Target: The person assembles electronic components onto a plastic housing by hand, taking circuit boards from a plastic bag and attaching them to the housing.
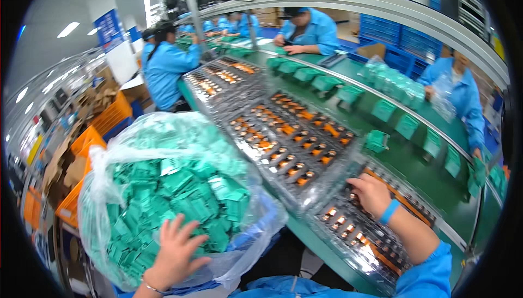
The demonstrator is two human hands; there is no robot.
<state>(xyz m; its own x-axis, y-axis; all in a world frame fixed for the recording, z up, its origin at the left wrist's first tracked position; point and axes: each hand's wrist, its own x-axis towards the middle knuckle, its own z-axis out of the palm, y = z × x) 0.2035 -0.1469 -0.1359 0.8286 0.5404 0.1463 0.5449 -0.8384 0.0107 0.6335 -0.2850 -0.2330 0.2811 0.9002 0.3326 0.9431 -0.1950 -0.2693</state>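
Observation:
My left hand [177,249] is open, its fingers spread just above a heap of green plastic housings [180,194]. The housings fill a large clear plastic bag [98,167] at my left. My right hand [371,194], with a blue band at the wrist, reaches over the nearest clear plastic tray [321,216]. Its fingers are curled together at the tray; what they hold, if anything, is hidden. Small orange, black and copper-coloured parts [348,232] sit in rows in this tray. Just beyond lies a second tray [299,191] of similar parts.
A green conveyor belt [354,121] with rows of green housings [406,126] runs beyond the trays. A third tray [223,101] lies farther off. Co-workers in blue [313,31] sit along the line. Orange crates [90,145] with cardboard stand at the left; a metal rail [381,1] crosses overhead.

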